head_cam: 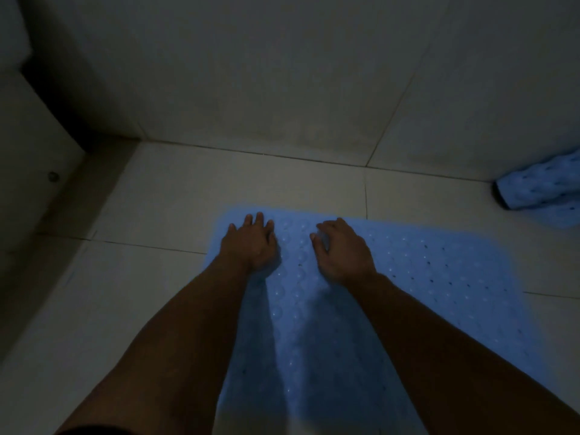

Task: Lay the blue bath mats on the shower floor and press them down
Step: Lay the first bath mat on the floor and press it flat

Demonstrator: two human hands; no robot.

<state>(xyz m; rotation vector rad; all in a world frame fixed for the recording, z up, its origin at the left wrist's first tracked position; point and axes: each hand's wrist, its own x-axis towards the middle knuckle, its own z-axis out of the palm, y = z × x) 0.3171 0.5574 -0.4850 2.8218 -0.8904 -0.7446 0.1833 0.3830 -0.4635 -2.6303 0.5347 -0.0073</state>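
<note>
Where both hands press it, left hand (251, 243) fingers straight, right hand (342, 249) seemingly curled, the dimpled blue mat (439, 277) lies flat.

A: Very dim, with a bluish cast; the upper left of the frame sinks into black.

B: Soft throughout, edges bending outward, and shadows trailing beneath both forearms at centre.

Two bare forearms, no sleeves, watch or rings visible. Left hand (251, 243) and right hand (342, 249) ungloved.
</note>
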